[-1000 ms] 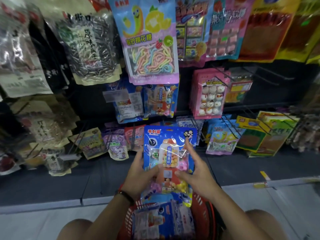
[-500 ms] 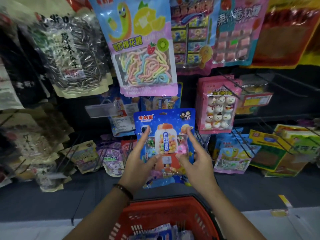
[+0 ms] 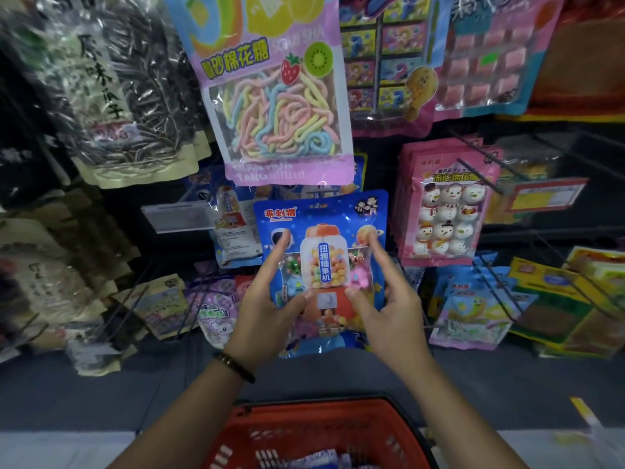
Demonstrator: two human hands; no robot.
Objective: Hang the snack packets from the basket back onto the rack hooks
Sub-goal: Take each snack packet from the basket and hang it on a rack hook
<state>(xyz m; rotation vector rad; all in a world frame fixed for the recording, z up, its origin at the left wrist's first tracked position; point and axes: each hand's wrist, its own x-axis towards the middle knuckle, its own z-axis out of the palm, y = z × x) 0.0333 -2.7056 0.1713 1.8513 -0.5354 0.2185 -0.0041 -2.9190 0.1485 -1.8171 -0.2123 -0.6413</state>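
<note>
Both hands hold up a blue candy packet (image 3: pixel 324 228) with a gumball-machine picture, upright in front of the rack. My left hand (image 3: pixel 267 306) pinches its left edge, thumb on the front and forefinger raised. My right hand (image 3: pixel 382 299) grips the right edge the same way. The packet's top sits just under the pink rainbow-candy bag (image 3: pixel 277 106) and in front of matching blue packets (image 3: pixel 233 231) hanging behind. The red basket (image 3: pixel 294 424) stands below my arms, with more blue packets (image 3: pixel 304 460) lying inside. Whether the packet's hole is on a hook is hidden.
A pink snowman marshmallow pack (image 3: pixel 443 211) hangs right of the held packet. Sunflower-seed bags (image 3: pixel 121 96) hang at upper left. Bare wire hooks (image 3: pixel 575 157) jut out at the right above yellow-green packs (image 3: pixel 568 306). Small purple packets (image 3: pixel 213 309) hang low left.
Both hands lifted the blue packet out of the basket and up toward the rack, and the view moved closer to the shelves. The basket dropped lower in view.
</note>
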